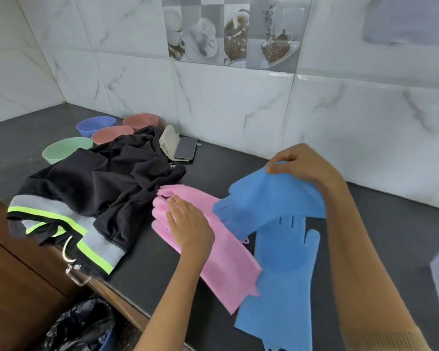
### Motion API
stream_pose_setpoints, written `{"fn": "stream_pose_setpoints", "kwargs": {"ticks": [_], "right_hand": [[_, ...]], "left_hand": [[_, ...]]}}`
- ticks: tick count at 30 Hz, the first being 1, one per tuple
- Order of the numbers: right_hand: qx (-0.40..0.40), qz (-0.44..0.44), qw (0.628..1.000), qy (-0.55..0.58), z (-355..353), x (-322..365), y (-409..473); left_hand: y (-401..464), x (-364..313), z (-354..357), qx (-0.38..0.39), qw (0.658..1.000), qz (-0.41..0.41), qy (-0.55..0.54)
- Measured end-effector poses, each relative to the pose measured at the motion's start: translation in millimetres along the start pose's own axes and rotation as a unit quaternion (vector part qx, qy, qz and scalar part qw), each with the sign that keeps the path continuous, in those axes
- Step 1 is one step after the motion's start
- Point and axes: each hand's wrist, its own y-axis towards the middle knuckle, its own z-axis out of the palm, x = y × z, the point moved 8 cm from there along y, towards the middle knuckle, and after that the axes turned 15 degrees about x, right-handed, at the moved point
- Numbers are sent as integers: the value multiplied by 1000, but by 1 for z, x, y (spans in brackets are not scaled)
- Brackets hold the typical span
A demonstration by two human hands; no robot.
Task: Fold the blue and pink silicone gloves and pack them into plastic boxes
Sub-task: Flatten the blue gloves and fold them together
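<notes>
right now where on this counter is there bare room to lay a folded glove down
Bare black counter lies right of the right hand, up to the tiled wall. A smaller strip runs between the phone and the pink glove. The left side is crowded: black garment and four bowls.

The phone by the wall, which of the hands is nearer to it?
Left. The left hand rests on the pink glove, below the phone; the right hand holds a blue glove farther right.
</notes>
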Motion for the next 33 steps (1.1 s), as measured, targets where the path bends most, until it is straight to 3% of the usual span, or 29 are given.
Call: {"fn": "stream_pose_setpoints", "kwargs": {"ticks": [2,3,4,5,6,9,10,11,14,15,16,18,19,22,24,27,33], "right_hand": [[-47,11,999,-6,-30,-6,-26],[-71,20,997,-11,-43,-10,-40],[-94,32,995,-19,-55,-13,-54],[-116,47,992,-35,-64,-16,-69],[-135,65,987,-59,-70,-18,-83],[-162,117,970,-138,-69,-17,-123],[-158,134,965,-163,-60,-17,-135],[-151,154,958,-188,-48,-20,-146],[-132,212,937,-245,7,-47,-175],[-120,226,935,-245,30,-61,-183],[-104,239,937,-231,53,-77,-193],[-54,262,952,-150,94,-108,-211],[-21,267,959,-90,110,-122,-219],[6,262,963,57,119,-157,-231],[-74,273,956,79,97,-180,-235],[-216,333,914,85,62,-218,-248],[-267,371,879,136,50,-256,-240]], "left_hand": [[-10,-25,-9,7,997,72,-21],[-17,-43,-13,24,986,133,-95],[-28,-63,-13,70,954,198,-212],[-41,-87,-7,150,896,250,-336],[-57,-113,1,246,813,280,-448],[-100,-181,38,492,515,214,-668],[-109,-196,50,525,451,193,-696],[-115,-209,61,545,412,184,-707],[-132,-233,97,589,338,211,-703],[-135,-236,114,598,346,216,-690],[-136,-236,132,597,382,217,-671],[-131,-229,161,565,493,206,-628],[-129,-227,169,550,521,203,-620],[-121,-227,170,533,540,207,-618],[-116,-227,168,530,557,208,-604],[-111,-230,167,515,586,212,-588],[-112,-249,164,493,613,229,-573]]}}
